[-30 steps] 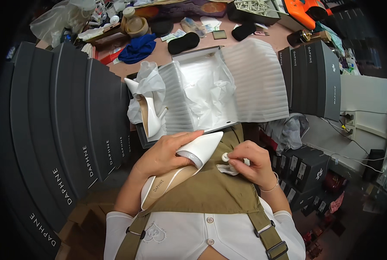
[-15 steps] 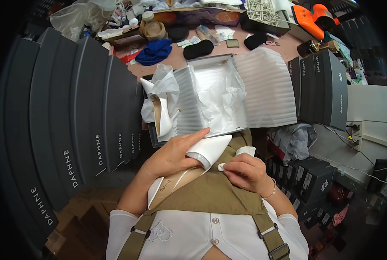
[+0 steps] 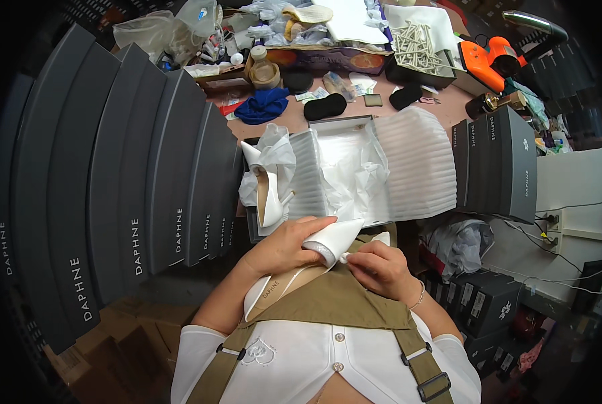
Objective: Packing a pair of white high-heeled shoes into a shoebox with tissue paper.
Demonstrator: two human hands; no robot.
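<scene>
A white pointed-toe shoe (image 3: 340, 234) lies across my lap, its toe pointing up and to the right. My left hand (image 3: 284, 246) is wrapped round its front part, with the beige insole showing below. Close to the shoe's right side, my right hand (image 3: 385, 271) pinches a small white wad, cloth or tissue (image 3: 344, 257); more white material sticks out above the fingers. Ahead, an open shoebox (image 3: 374, 137) holds crumpled white paper (image 3: 355, 175). A second white high-heeled shoe (image 3: 269, 202) rests at the box's left, partly covered with tissue.
Tall stacks of dark grey shoeboxes (image 3: 129, 168) rise on the left, and more boxes (image 3: 506, 161) stand at the right. White ribbed foam sheet (image 3: 422, 165) spreads beside the open box. Behind lie a blue cloth (image 3: 262, 106), black pads (image 3: 324, 106) and an orange tool (image 3: 483, 66).
My right hand has brought the white wad closer, up against the shoe's side. The left hand keeps its hold. The whole view has shifted, with the scene lower and more of the table's back showing.
</scene>
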